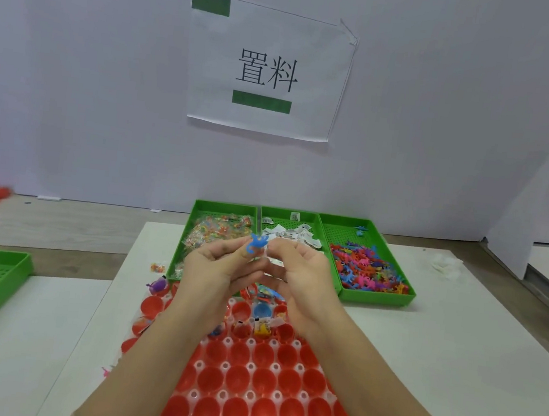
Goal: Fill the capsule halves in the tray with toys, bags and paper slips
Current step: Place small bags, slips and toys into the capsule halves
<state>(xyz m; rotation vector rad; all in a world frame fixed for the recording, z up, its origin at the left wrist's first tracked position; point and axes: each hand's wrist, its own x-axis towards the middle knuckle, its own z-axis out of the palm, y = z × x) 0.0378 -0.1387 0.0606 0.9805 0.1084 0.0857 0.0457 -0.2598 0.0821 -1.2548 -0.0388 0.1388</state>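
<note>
A blue toy [257, 241] is pinched by the left hand [214, 269] above the tray [251, 366]. The right hand [299, 279] is curled beside it, its fingers [282, 248] perhaps on a slip. The toy is best lowered into an empty half [237, 379] before release.

White wall panel [75, 82] across the upper frame, lit evenly. Paper sheet [272, 36] at 12 o'clock, two printed characters, held by green tape [261, 101]. White tabletop [457, 331] at 4 o'clock. Wood-grain surface [58, 227] at 9 o'clock. Angled white side panel [518, 218] at 2 o'clock.
</note>
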